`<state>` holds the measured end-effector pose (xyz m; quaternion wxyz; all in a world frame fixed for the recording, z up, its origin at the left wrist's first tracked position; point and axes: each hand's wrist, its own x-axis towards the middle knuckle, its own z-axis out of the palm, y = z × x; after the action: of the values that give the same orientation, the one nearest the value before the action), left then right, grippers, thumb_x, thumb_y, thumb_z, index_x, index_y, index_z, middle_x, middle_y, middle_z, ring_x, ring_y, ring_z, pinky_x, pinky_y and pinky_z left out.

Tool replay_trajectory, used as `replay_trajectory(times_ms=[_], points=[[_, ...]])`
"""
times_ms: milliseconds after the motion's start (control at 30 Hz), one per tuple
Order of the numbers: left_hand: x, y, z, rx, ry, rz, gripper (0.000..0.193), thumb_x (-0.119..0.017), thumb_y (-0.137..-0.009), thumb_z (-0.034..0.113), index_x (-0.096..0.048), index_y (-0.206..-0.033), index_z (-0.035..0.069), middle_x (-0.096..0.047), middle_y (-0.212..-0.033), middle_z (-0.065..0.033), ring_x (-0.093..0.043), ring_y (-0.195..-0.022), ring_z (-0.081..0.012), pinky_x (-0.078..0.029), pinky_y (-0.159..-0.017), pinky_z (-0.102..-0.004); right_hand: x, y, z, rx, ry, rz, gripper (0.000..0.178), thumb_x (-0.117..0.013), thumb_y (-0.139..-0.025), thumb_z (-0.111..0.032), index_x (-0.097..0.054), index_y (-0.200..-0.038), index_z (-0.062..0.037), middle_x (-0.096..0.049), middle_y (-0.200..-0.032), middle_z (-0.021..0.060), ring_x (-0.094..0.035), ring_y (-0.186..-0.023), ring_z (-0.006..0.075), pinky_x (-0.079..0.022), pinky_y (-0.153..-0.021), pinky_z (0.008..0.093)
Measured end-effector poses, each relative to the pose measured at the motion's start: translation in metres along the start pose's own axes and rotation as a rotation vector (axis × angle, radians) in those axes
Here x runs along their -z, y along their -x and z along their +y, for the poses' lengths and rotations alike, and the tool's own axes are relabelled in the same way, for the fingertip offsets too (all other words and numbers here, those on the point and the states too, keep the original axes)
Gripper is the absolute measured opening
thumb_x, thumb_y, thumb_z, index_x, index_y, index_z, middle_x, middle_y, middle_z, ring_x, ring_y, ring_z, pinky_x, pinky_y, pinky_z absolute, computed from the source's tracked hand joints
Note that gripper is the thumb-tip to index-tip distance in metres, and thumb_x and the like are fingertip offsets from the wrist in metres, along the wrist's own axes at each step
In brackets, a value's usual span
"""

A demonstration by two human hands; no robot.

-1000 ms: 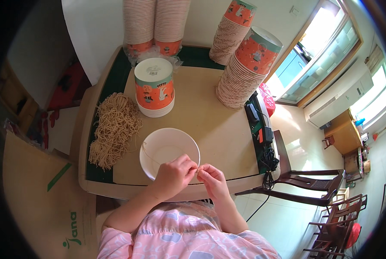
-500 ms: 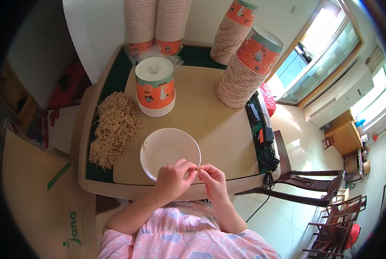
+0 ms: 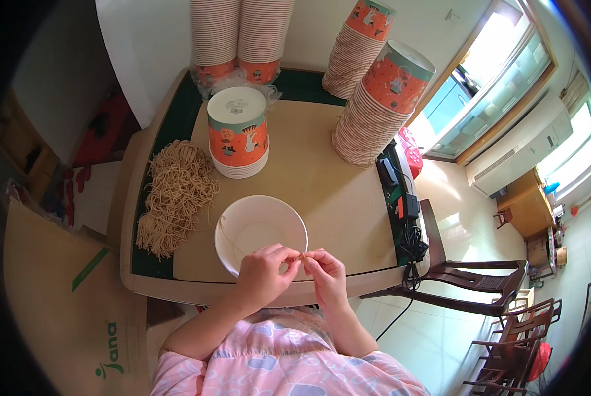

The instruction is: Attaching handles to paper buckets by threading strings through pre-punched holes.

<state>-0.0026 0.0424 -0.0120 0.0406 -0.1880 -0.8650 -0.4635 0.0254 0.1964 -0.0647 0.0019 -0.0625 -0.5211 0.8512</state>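
In front of me a white-lined paper bucket (image 3: pixel 260 221) stands with its mouth up near the table's front edge. A thin tan cord (image 3: pixel 223 228) hangs at its left rim and runs down inside. At the near right rim my left hand (image 3: pixel 267 274) and my right hand (image 3: pixel 325 274) meet, fingertips pinched together. Between them is a small bit of cord, mostly hidden by the fingers. A heap of loose tan cords (image 3: pixel 176 198) lies to the left of the bucket.
Upside-down orange and green buckets (image 3: pixel 238 142) stand behind. Tall nested stacks (image 3: pixel 375 115) rise at the back right, more stacks (image 3: pixel 239 39) at the back left. A power strip (image 3: pixel 388 170) and black cables (image 3: pixel 412 247) line the table's right edge, beside a dark wooden chair (image 3: pixel 470 277).
Hardly anything differs. Both hands stay pinched together at the bucket's rim, with only a tiny shift of the fingers.
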Motion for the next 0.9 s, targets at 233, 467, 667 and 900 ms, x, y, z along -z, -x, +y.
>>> replay_trajectory(times_ms=[233, 467, 667, 900], points=[[-0.002, 0.000, -0.001, -0.010, -0.031, 0.007, 0.004, -0.068, -0.077, 0.010, -0.064, -0.077, 0.008, -0.064, -0.074, -0.0052, -0.063, -0.067, -0.0242, -0.051, -0.059, -0.0365, 0.000, 0.000, 0.003, 0.033, 0.019, 0.014, 0.009, -0.061, -0.088, 0.002, -0.066, -0.095, 0.0029, -0.061, -0.088, 0.0042, -0.053, -0.076, 0.0097, -0.042, -0.068, 0.0222], [-0.004, 0.000, -0.005, -0.033, -0.009, 0.064, 0.004, -0.068, -0.078, 0.008, -0.064, -0.078, 0.005, -0.062, -0.070, -0.0061, -0.057, -0.054, -0.0190, -0.046, -0.051, -0.0315, -0.008, 0.002, 0.001, 0.055, 0.085, 0.039, 0.008, -0.061, -0.088, 0.003, -0.065, -0.095, 0.0033, -0.061, -0.087, 0.0030, -0.053, -0.075, 0.0087, -0.042, -0.067, 0.0212], [0.009, -0.004, -0.004, 0.083, 0.132, 0.022, 0.003, -0.066, -0.079, 0.005, -0.063, -0.079, 0.003, -0.063, -0.071, -0.0057, -0.056, -0.055, -0.0131, -0.045, -0.052, -0.0269, -0.010, 0.003, -0.006, 0.252, 0.425, 0.029, 0.018, -0.064, -0.083, 0.003, -0.064, -0.101, 0.0004, -0.058, -0.091, 0.0025, -0.050, -0.069, 0.0065, -0.042, -0.065, 0.0200], [0.014, -0.005, -0.006, 0.124, 0.147, -0.023, 0.004, -0.065, -0.080, 0.007, -0.063, -0.081, 0.003, -0.063, -0.072, -0.0067, -0.059, -0.059, -0.0169, -0.048, -0.055, -0.0293, -0.025, 0.006, -0.029, 0.385, 0.999, -0.021, 0.027, -0.067, -0.077, 0.000, -0.065, -0.103, -0.0077, -0.055, -0.104, 0.0071, -0.048, -0.060, 0.0103, -0.044, -0.056, 0.0237]])
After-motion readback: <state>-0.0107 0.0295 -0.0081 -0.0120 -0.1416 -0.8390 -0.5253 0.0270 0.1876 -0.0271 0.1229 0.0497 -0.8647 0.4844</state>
